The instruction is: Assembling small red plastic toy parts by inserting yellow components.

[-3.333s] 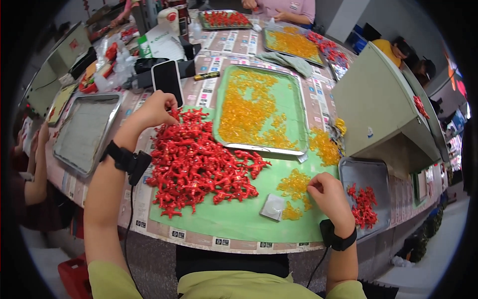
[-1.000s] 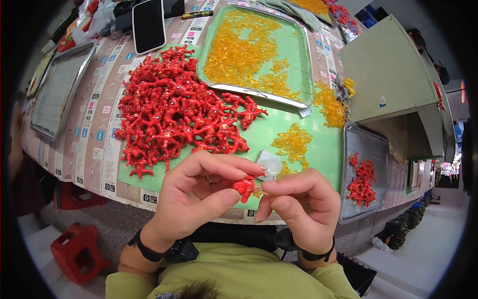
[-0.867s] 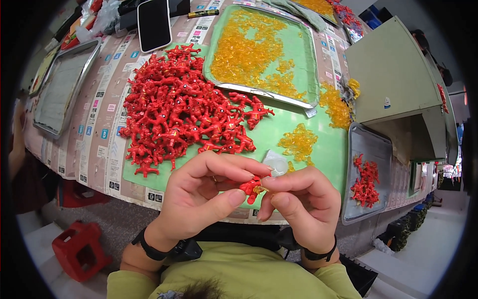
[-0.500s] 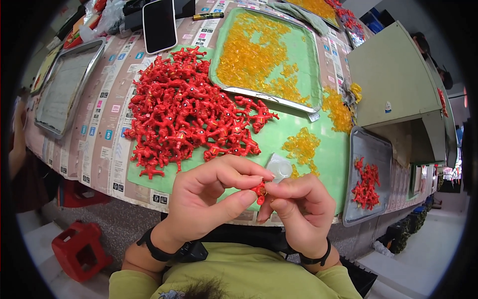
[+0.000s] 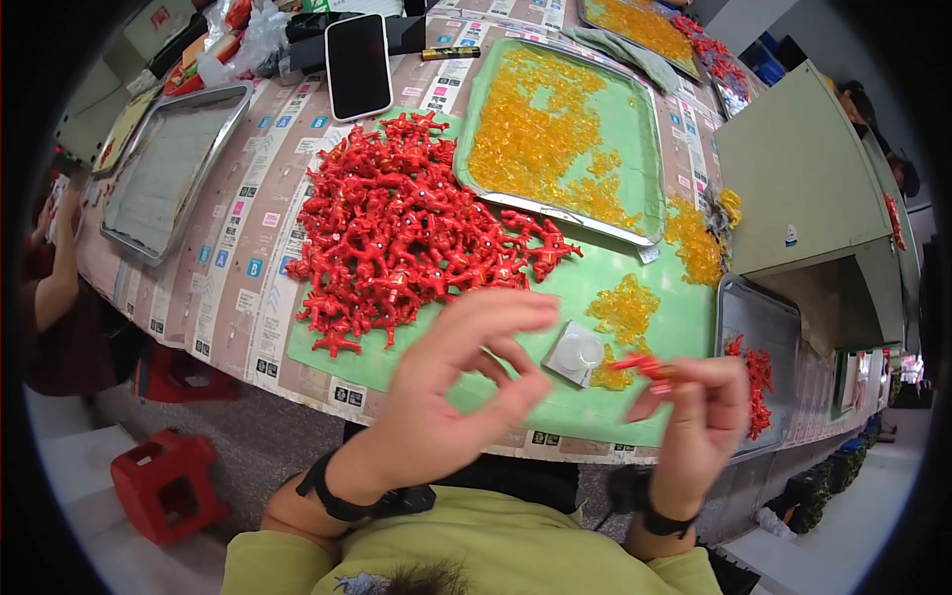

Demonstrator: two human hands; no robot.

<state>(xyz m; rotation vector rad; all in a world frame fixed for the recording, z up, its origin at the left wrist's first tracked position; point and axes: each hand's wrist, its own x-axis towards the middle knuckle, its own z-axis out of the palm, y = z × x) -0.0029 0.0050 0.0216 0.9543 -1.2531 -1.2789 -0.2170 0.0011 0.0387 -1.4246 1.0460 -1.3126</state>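
Note:
Between the thumb and fingers of my right hand (image 5: 702,405) is a small red toy figure (image 5: 643,365), blurred by motion. My left hand (image 5: 461,382) holds nothing; its fingers are spread and curved above the green mat (image 5: 451,397). Beyond the left hand lies a big heap of red toy figures (image 5: 392,223). A small white square dish with a round middle (image 5: 575,353) sits on the mat between my hands. Right behind it lies a little pile of yellow translucent pieces (image 5: 627,309).
A green-lined tray (image 5: 650,169) of yellow pieces stands behind. At right, a grey metal tray (image 5: 759,312) holds several red figures beside a beige cabinet (image 5: 793,169). A phone (image 5: 358,69), a marker (image 5: 451,53) and another tray (image 5: 149,188) lie at left. Another person's arm (image 5: 61,268) shows far left.
My hands have come apart. The right hand has moved right with the red figure, while the left has let go and opened. The whole view has shifted slightly.

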